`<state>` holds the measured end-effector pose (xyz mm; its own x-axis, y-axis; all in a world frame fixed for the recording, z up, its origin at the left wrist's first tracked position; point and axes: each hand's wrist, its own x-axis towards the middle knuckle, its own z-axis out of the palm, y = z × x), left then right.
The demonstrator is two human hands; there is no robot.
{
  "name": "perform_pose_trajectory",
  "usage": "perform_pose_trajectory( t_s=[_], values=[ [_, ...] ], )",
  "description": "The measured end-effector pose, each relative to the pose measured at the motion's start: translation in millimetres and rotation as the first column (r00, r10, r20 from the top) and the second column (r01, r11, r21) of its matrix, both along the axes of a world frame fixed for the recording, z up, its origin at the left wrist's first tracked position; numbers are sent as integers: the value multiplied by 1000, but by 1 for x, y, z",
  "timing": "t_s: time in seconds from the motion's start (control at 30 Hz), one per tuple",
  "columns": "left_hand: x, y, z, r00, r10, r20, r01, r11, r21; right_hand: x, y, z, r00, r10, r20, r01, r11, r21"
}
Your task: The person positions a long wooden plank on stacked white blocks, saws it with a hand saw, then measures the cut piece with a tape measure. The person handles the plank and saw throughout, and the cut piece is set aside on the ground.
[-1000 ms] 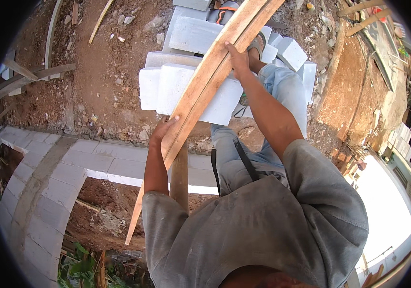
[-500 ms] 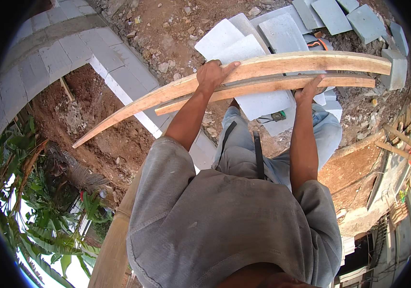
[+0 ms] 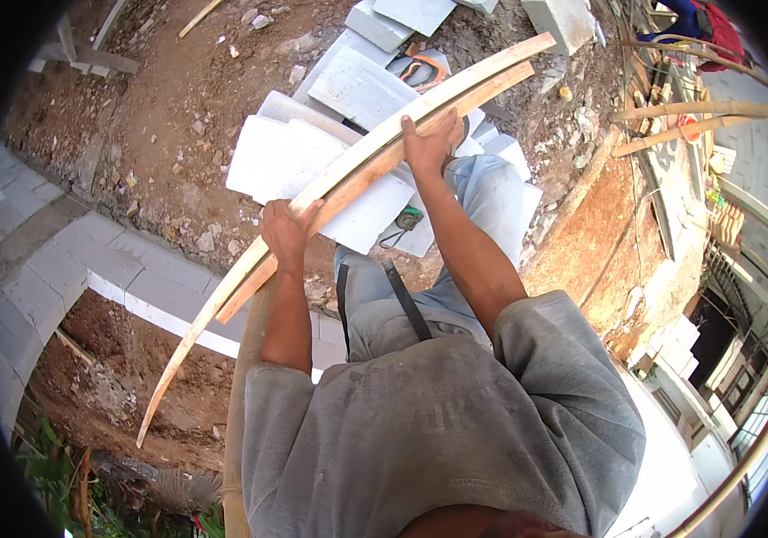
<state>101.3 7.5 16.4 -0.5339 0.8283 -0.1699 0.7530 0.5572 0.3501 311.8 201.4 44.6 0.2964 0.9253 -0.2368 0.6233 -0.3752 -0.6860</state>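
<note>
Two long wooden boards lie slantwise across the view, a longer pale one (image 3: 359,152) and a shorter, more orange one (image 3: 361,186) alongside it on my side. Toward their lower left part, my left hand (image 3: 285,233) is closed around the boards, thumb on top. My right hand (image 3: 431,143) grips them farther up and to the right, its thumb reaching over the shorter board. Beneath the boards are grey-white blocks (image 3: 281,161). A tape measure (image 3: 409,217) rests on a block between my knees, and an orange-and-black object (image 3: 421,68) lies beyond the boards.
A low block wall (image 3: 164,291) curves along the left, beside a dug-out soil area (image 3: 124,386). Stony soil (image 3: 133,117) stretches beyond it. A bamboo pole (image 3: 238,412) stands close to my left arm. More poles (image 3: 698,117) project at the right.
The view has turned. In it the boards now slope more steeply, right end farther away and left end nearer me, and lie closer together. Both hands still hold them.
</note>
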Motion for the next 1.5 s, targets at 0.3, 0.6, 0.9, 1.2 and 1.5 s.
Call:
perform_pose_trajectory(
  t_s=[0.3,0.6,0.9,1.2,1.5],
  values=[
    [-16,-25,-3,979,-70,192,63,997,43,92,106,-34,641,-611,-465,592,779,-206],
    [-51,-36,-19,912,-59,405,107,989,-97,122,155,-34,637,-531,-560,529,829,-184],
    [-25,-22,3,924,-106,367,143,987,-74,144,175,-35,665,-579,-473,586,796,-151],
    [-3,-15,13,918,-385,88,395,883,-253,143,174,-49,678,-576,-456,586,798,-137],
    [-1,-20,5,928,-366,62,365,868,-338,143,180,-52,630,-551,-548,565,809,-164]
  ],
)
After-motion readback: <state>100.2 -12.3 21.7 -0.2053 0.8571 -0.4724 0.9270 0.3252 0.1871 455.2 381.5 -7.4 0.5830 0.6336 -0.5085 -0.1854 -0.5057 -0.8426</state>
